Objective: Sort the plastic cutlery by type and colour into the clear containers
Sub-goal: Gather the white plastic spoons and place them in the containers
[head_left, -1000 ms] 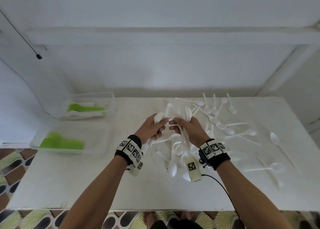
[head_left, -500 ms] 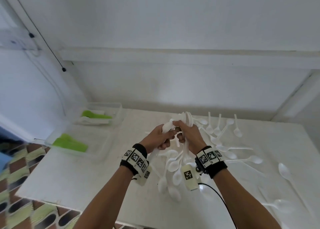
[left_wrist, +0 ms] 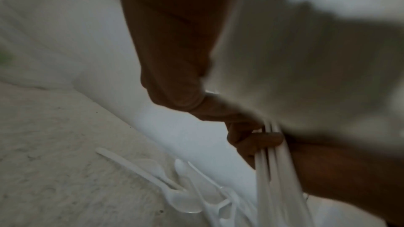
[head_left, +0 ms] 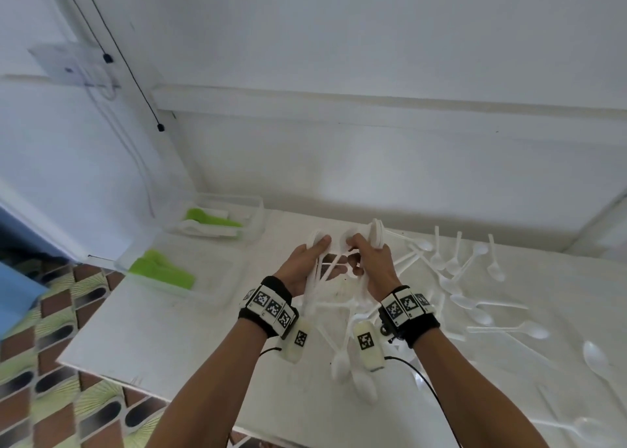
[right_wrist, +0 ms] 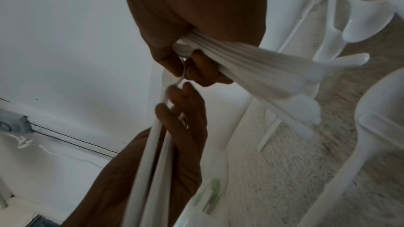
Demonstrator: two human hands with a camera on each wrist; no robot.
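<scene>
Left hand (head_left: 305, 264): fingers curled round a bundle of white spoons (head_left: 317, 278), held above the table (head_left: 169, 329).
Right hand (head_left: 373, 264): gripping a second spoon bundle (head_left: 376, 232).
Loose spoons (head_left: 475, 301): scattered at right.
Clear containers (head_left: 217, 288): at left, holding green cutlery (head_left: 159, 271).

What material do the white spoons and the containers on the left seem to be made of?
Spoons: apparently thin white plastic, glossy, with highlights on the bowls. Containers: seemingly clear, slightly hazy plastic; the green cutlery shows through the walls.
</scene>
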